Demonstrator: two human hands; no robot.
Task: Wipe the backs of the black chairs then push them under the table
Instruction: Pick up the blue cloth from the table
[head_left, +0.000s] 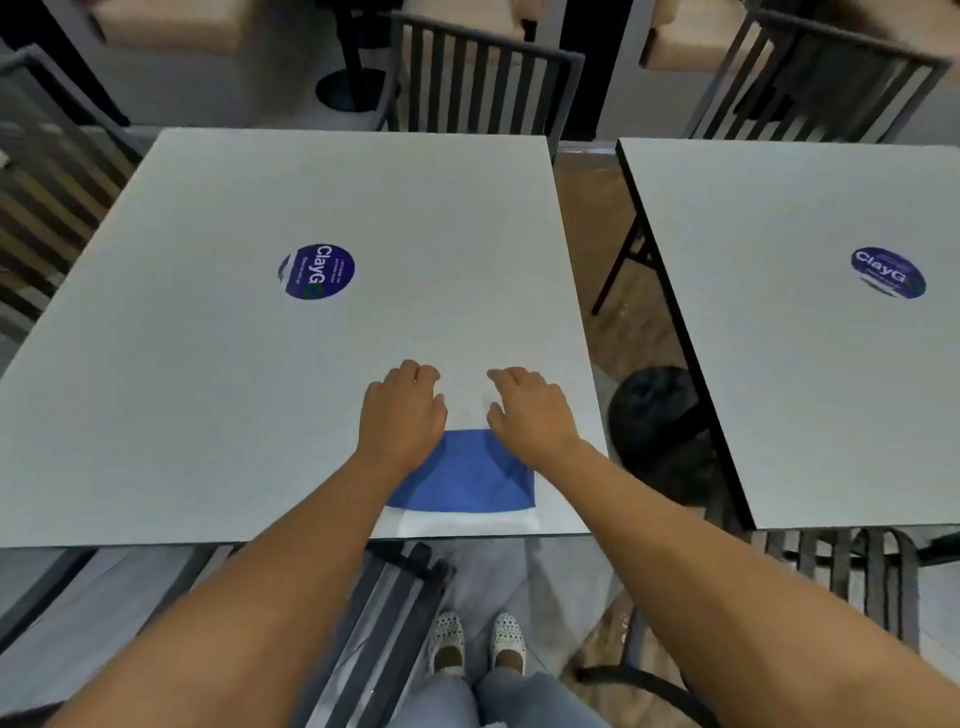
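A blue and white cloth (467, 480) lies flat on the grey table (260, 389), close to its front edge. My left hand (402, 410) and my right hand (530, 410) rest side by side on the cloth's far part, palms down, fingers bent at the tips, thumbs pointing inward. Neither thumb pinches the cloth. A black slatted chair (483, 73) stands at the table's far side. The back of another black chair (395, 623) shows below the front edge, just left of my feet.
A second grey table (810, 389) stands to the right, with a black chair (810, 78) behind it and another (852, 571) at its front. A black round object (654, 415) sits on the floor between the tables. A slatted chair (47, 182) is at the left.
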